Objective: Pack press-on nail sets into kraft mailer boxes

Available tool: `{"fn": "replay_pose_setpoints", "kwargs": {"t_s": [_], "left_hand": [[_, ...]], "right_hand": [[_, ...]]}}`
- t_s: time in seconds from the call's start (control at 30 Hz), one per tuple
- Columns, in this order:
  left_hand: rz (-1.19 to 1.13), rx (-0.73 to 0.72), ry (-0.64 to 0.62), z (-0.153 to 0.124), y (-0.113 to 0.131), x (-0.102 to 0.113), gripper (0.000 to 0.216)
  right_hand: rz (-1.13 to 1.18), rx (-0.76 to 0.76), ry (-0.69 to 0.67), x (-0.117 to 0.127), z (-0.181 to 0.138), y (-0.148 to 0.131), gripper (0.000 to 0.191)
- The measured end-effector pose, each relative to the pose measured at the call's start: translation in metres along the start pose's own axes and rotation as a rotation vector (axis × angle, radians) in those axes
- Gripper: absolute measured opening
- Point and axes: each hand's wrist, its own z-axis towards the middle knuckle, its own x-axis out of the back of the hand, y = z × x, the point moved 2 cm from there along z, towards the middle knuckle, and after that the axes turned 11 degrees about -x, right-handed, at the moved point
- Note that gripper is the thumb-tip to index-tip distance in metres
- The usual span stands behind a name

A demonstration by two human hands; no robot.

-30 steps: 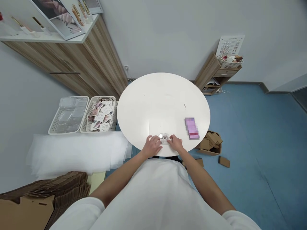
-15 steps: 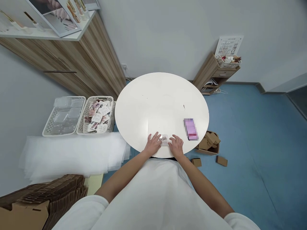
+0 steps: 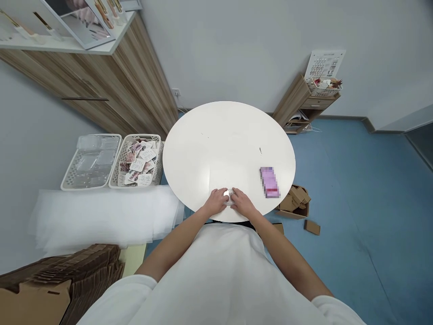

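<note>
A small clear plastic case (image 3: 229,197) lies near the front edge of the white oval table (image 3: 223,135). In the earlier view rows of false nails show inside it; now fingers and glare cover most of it. My left hand (image 3: 215,201) grips its left side with bent fingers. On the right side my right hand (image 3: 241,203) closes over it, thumb and fingers curled at its edge. To the right of my hands, a pixelated purple thing (image 3: 269,183), roughly phone-shaped, rests on the table.
Left of the table stand a basket of printed cards (image 3: 119,180) and a basket of clear plastic boxes (image 3: 64,185). White translucent sheets (image 3: 101,216) and folded brown cardboard (image 3: 40,293) lie nearer me. A carton of small boxes (image 3: 294,201) sits on the floor at right.
My right hand has moved left onto the case, and both hands have closed in on it from its two sides. The nails inside are now mostly covered.
</note>
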Motion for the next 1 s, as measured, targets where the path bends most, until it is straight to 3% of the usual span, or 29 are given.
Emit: {"fn": "replay_pose_setpoints", "kwargs": {"t_s": [0.23, 0.47, 0.8, 1.0], "left_hand": [[0.013, -0.096, -0.075, -0.009, 0.006, 0.006, 0.033], [0.022, -0.179, -0.162, -0.017, 0.018, 0.014, 0.026], [0.161, -0.116, -0.001, -0.015, 0.015, 0.022, 0.023], [0.171, -0.106, -0.04, -0.004, 0.006, 0.03, 0.023]], "right_hand": [[-0.035, 0.045, -0.105, 0.0, -0.018, -0.01, 0.034], [-0.046, 0.02, -0.136, 0.001, -0.038, -0.022, 0.037], [-0.056, 0.006, 0.17, 0.016, -0.031, -0.023, 0.02], [-0.112, -0.064, 0.238, 0.022, -0.021, -0.023, 0.02]]}}
